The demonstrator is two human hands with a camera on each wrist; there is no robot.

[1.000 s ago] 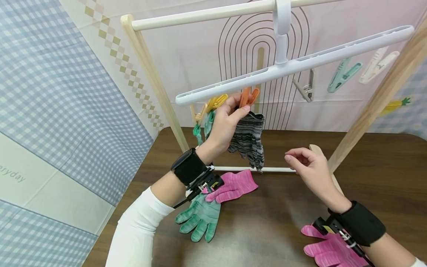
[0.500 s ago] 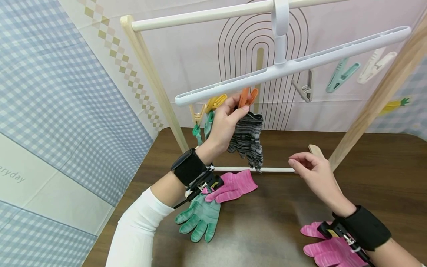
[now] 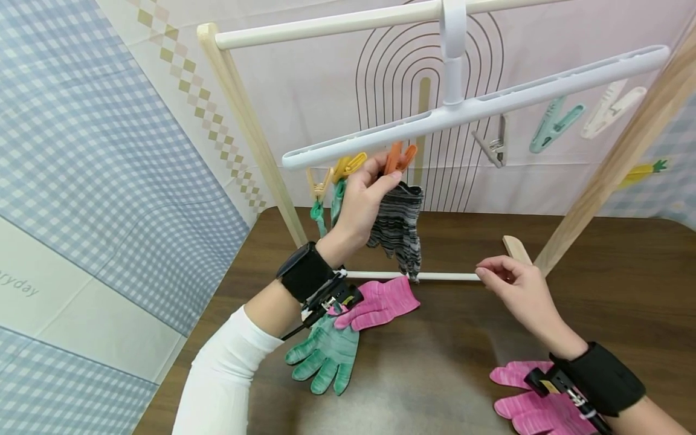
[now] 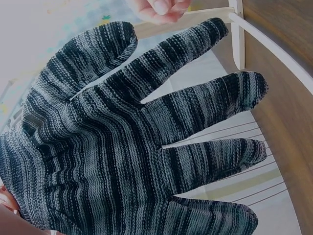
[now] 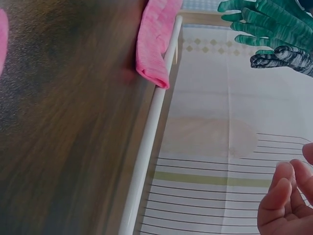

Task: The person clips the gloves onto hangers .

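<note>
Hanging beside green gloves [image 3: 326,205], striped glove [image 3: 399,226] fronts left hand [image 3: 361,202].

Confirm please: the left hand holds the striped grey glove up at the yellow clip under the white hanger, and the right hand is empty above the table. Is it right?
Not quite. The left hand holds the striped grey glove up at the orange clip, not the yellow clip, under the white hanger. The head view shows this. The right hand is indeed empty above the table.
</note>
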